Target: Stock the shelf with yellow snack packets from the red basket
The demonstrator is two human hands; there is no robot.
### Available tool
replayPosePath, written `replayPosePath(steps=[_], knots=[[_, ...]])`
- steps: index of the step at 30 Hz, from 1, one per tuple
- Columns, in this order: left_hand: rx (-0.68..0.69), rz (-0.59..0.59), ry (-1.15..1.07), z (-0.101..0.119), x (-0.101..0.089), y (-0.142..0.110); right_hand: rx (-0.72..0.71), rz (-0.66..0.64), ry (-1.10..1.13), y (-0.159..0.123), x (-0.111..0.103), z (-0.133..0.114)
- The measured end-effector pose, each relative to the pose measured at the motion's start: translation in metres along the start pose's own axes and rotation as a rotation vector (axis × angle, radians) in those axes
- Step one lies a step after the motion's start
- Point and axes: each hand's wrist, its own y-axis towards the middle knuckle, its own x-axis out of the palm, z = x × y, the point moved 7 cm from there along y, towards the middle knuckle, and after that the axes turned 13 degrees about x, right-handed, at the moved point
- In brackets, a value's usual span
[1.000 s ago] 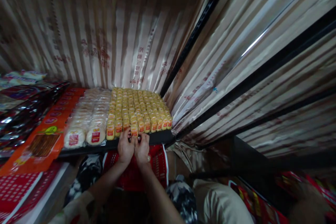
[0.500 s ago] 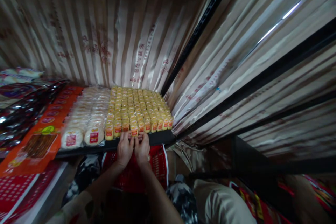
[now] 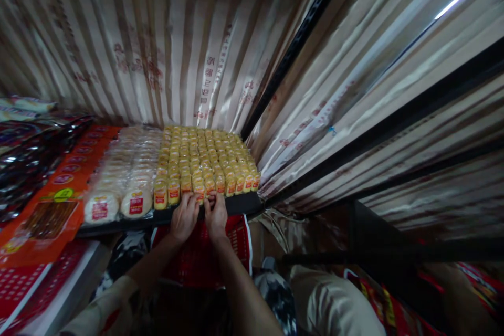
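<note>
Pleated curtains (image 3: 185, 47) are hanging behind the black shelf (image 3: 244, 203); left hand (image 3: 185, 216) and right hand (image 3: 216, 215) are resting half-curled by yellow packets (image 3: 202, 160), grip impossible to tell.

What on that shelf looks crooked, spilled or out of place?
The front orange packet looks a bit odd: its near end juts past the front edge of the black shelf, while the yellow packs stand in close rows. I can see no spill or damage, though the picture is dim.

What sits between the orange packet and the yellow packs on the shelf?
Two rows of clear-wrapped, round white packs; the head view shows them.
</note>
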Motion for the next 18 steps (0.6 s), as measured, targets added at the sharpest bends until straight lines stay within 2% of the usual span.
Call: replayPosePath(steps=[5,10,14,18], knots=[[0.003,-0.082,0.074,-0.001,0.006,-0.003,-0.008,-0.004,-0.027,-0.002,0.001,-0.001],[0.061,-0.08,0.059,0.0,0.004,-0.005,-0.115,0.024,0.113,-0.016,-0.012,0.007],[0.115,-0.059,0.021,0.005,0.0,-0.014,-0.068,0.034,0.1,-0.034,-0.024,0.045],[0.163,-0.111,-0.016,0.019,0.006,-0.031,0.097,-0.042,-0.183,-0.047,-0.016,0.103]])
